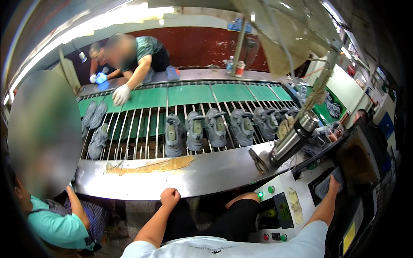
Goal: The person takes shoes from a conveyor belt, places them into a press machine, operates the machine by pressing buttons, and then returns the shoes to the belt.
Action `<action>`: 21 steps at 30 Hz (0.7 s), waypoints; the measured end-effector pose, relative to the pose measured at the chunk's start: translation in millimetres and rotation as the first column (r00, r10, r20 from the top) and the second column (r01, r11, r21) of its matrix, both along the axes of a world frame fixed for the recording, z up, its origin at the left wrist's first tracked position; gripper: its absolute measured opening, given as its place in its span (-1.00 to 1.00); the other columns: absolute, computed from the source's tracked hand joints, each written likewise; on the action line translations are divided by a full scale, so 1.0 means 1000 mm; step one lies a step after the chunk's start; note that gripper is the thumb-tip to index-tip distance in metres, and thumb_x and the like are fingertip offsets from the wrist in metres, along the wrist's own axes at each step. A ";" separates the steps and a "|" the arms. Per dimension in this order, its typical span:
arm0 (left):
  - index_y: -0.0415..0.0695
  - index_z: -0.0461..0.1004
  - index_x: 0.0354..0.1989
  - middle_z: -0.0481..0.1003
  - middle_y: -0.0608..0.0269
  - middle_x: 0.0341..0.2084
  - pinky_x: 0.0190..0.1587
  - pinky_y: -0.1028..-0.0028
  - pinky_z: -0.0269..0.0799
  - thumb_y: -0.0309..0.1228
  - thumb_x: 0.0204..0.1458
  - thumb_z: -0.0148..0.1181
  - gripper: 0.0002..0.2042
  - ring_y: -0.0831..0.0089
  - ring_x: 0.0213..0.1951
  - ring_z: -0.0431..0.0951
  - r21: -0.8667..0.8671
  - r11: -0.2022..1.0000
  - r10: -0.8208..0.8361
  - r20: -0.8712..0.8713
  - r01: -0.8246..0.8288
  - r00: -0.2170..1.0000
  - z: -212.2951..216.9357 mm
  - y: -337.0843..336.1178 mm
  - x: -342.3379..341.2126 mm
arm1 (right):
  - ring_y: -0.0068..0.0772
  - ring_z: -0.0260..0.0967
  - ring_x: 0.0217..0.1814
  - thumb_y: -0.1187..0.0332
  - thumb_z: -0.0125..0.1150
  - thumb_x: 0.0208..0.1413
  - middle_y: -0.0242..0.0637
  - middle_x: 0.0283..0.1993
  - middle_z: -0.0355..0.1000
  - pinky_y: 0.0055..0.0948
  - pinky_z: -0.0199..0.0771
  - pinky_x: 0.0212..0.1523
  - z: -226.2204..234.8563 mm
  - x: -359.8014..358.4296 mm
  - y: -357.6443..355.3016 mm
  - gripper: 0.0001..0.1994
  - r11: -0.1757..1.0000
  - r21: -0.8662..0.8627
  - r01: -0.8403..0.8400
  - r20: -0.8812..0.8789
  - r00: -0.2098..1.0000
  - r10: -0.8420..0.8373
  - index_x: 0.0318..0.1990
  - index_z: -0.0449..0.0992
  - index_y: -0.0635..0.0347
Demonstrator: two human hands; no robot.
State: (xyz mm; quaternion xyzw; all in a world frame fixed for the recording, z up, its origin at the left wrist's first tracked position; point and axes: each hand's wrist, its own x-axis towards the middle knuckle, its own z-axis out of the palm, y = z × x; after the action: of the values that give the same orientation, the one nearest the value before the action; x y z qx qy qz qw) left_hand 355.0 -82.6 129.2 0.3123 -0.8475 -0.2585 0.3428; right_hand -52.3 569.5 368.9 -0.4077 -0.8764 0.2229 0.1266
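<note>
My left hand [170,197] is curled into a fist by the near steel edge of the conveyor, with nothing showing in it. Far to the right, my right hand [334,185] grips a grey shoe [323,187] at the dark opening of a machine [297,200]; its fingers are partly hidden. In front of me, grey sneakers stand in a row on the metal rollers, among them one sneaker [173,135] and another sneaker [242,127]. More sneakers [98,141] are on the rollers at the left.
A steel thermos [294,139] and pliers [258,161] are on the steel ledge [206,172]. Across the conveyor, a person's white-gloved hand [121,94] reaches over the green belt [187,95]. A co-worker in a teal shirt [58,228] sits close at my left. Bottles [240,69] stand at the back.
</note>
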 end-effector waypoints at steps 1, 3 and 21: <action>-0.12 0.50 -0.67 0.44 0.21 -0.69 -0.45 0.32 0.39 -0.44 -0.24 0.17 -0.93 0.23 -0.55 0.47 0.004 1.000 -0.020 -0.028 0.020 0.999 0.000 0.000 0.000 | 0.13 0.12 0.29 -0.18 0.29 -0.26 0.15 0.26 0.16 -0.05 0.10 0.28 0.003 0.009 -0.007 0.03 0.998 0.015 0.064 -0.046 0.997 -0.063 0.31 0.02 0.28; -0.10 0.51 -0.66 0.44 0.22 -0.70 -0.45 0.32 0.40 -0.43 -0.24 0.18 -0.93 0.24 -0.55 0.47 0.008 1.000 -0.015 -0.058 0.016 0.998 0.004 0.001 -0.002 | 0.05 0.08 0.33 -0.19 0.30 -0.26 0.10 0.28 0.15 -0.08 0.03 0.32 0.003 0.028 -0.012 0.04 0.996 0.041 0.074 -0.152 0.986 -0.067 0.30 0.03 0.34; -0.14 0.30 0.12 0.43 0.21 -0.07 0.02 0.44 0.34 -0.44 0.06 0.19 -0.58 0.48 -0.06 0.43 0.678 0.172 -0.488 -0.571 0.714 0.660 0.103 0.081 0.012 | -0.21 0.27 0.12 0.63 0.06 -0.34 -0.22 0.10 0.30 -0.28 0.30 0.14 -0.126 0.224 -0.225 -0.38 -0.014 -0.474 -0.881 -0.878 0.471 0.090 0.07 0.29 0.25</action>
State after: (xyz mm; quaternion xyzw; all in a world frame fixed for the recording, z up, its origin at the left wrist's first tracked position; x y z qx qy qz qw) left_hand 366.6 -1.8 232.2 0.0449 -0.5965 -0.7959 0.0935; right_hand 172.2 344.5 242.7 0.0908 -0.5273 0.8438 0.0401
